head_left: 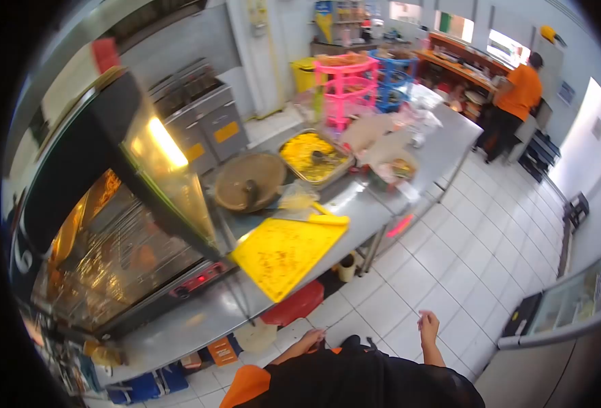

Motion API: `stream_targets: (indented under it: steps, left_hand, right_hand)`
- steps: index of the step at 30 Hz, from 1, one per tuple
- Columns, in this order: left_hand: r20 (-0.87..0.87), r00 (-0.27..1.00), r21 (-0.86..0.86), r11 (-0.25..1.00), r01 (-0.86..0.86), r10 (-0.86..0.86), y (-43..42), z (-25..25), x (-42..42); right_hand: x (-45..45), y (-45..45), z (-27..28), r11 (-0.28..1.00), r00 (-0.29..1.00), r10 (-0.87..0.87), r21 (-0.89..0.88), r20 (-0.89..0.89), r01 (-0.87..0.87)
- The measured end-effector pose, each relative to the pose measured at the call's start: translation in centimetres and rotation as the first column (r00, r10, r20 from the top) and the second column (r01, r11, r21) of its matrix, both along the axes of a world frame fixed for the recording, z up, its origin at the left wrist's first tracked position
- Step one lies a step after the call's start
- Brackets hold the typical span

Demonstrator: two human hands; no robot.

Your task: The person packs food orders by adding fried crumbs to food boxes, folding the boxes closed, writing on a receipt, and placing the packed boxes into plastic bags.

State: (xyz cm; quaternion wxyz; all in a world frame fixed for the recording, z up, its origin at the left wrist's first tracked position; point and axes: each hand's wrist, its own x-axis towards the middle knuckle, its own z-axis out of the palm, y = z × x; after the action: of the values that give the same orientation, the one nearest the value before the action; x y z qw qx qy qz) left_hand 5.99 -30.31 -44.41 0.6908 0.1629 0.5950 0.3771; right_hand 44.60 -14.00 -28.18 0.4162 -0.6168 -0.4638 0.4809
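Note:
My right hand point(428, 328) hangs away from my body over the white tiled floor, its fingers loosely apart and nothing in them. Close to my waist is my left hand point(310, 341), small and blurred; how its fingers are set cannot be made out. It is nearest to a red stool seat point(294, 304) beside the counter. Ahead of it on the steel counter lies a yellow cutting board point(290, 251) with dark bits on it, and a knife point(307, 218) seems to rest at its far edge. Neither hand touches the board.
A heated display case point(130, 251) stands left on the steel counter point(362, 197). Behind the board are a round pan point(249, 180) and a tray of yellow food point(307, 149). Pink basket racks point(345, 88) stand beyond. A person in orange point(519, 92) is at the back right; a glass-topped freezer point(572, 306) is right.

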Motion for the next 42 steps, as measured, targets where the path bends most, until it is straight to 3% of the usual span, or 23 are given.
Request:
stream_targets:
  steps: [2,3,5,7,8,9,10,12,15,16,19,21,22,25,26,29,30,34,38,41,42]
  left_hand:
    - [-0.082,0.952,0.087,0.950,0.301,-0.294,8.5,0.8,3.9]
    - [0.000,0.962,0.099,0.957,0.272,-0.273,12.5,4.7,6.2]
    - [0.012,0.955,0.283,0.917,0.282,-0.298,19.9,11.0,8.6]
    - [-0.225,0.943,0.459,0.827,0.324,-0.245,26.6,14.8,10.2]
    - [-0.157,0.973,0.493,0.840,0.225,-0.169,29.9,15.5,11.0]
    - [-0.079,0.991,0.418,0.899,0.131,-0.108,32.9,17.3,11.7]
    - [-0.015,0.994,0.318,0.942,0.107,-0.108,37.0,15.0,11.3]
    - [0.138,0.969,0.258,0.938,-0.233,0.203,42.5,16.4,12.9]
    - [0.338,0.888,0.201,0.898,-0.391,0.311,49.3,16.5,15.2]
    - [0.360,0.903,0.309,0.883,-0.355,0.237,50.0,16.4,16.3]
    - [0.475,0.807,0.271,0.815,-0.513,0.350,52.3,21.7,19.5]
    - [0.558,0.719,0.048,0.848,-0.527,0.415,55.9,19.3,18.9]
    - [0.509,0.745,0.036,0.854,-0.519,0.431,58.1,18.6,18.6]
    - [0.359,0.796,-0.047,0.861,-0.506,0.487,57.8,20.7,19.1]
    - [0.333,0.814,-0.036,0.869,-0.493,0.476,58.0,21.9,19.3]
    - [0.310,0.812,0.002,0.853,-0.521,0.495,60.9,28.3,20.6]
    - [0.318,0.795,0.031,0.833,-0.553,0.516,62.5,30.1,20.7]
    - [0.328,0.702,0.120,0.708,-0.695,0.633,66.9,28.7,18.6]
    - [0.234,0.748,0.258,0.703,-0.663,0.621,67.4,28.6,18.8]
    - [-0.224,0.845,0.462,0.816,-0.347,0.486,65.3,28.8,18.5]
    - [-0.245,0.819,0.489,0.795,-0.358,0.520,64.9,29.0,18.6]
  right_hand:
    - [1.1,2.2,2.5,0.993,0.988,-0.116,0.005,-0.100,0.117]
    - [1.5,2.7,3.0,0.988,0.979,-0.156,-0.002,-0.129,0.157]
    - [1.7,4.1,3.4,0.975,0.956,-0.221,-0.009,-0.193,0.224]
    - [1.3,4.2,4.0,0.980,0.948,-0.200,-0.050,-0.250,0.193]
    - [1.2,4.3,3.3,0.982,0.943,-0.185,-0.090,-0.278,0.166]
    - [0.9,4.4,3.3,0.979,0.943,-0.183,-0.136,-0.277,0.150]
    - [0.7,4.7,2.9,0.979,0.935,-0.171,-0.164,-0.310,0.125]
    - [1.6,6.5,2.3,0.977,0.927,-0.161,-0.191,-0.340,0.099]
    - [3.8,11.2,1.9,0.977,0.937,-0.156,-0.185,-0.312,0.101]
    - [5.2,13.5,2.3,0.980,0.945,-0.152,-0.168,-0.290,0.106]
    - [10.4,20.5,1.9,0.972,0.959,-0.195,-0.169,-0.206,0.161]
    - [13.0,25.7,0.6,0.947,0.944,-0.274,-0.221,-0.183,0.232]
    - [14.3,28.0,0.3,0.919,0.953,-0.289,-0.304,-0.091,0.250]
    - [14.7,35.2,3.7,0.945,0.976,-0.187,-0.292,-0.110,0.148]
    - [15.1,37.9,3.6,0.965,0.996,-0.049,-0.260,-0.069,0.029]
    - [14.8,45.6,5.0,0.959,0.928,0.267,0.025,0.261,-0.283]
    - [13.9,48.2,8.2,0.933,0.858,0.315,0.031,0.406,-0.358]
    - [10.7,56.4,9.3,0.945,0.934,0.310,0.047,0.175,-0.323]
    - [8.7,64.1,9.2,0.850,0.844,0.514,-0.038,-0.150,-0.525]
    - [6.2,72.7,11.8,0.715,0.728,0.686,0.196,-0.010,-0.671]
    - [4.7,75.8,13.5,0.638,0.678,0.726,0.254,0.117,-0.727]
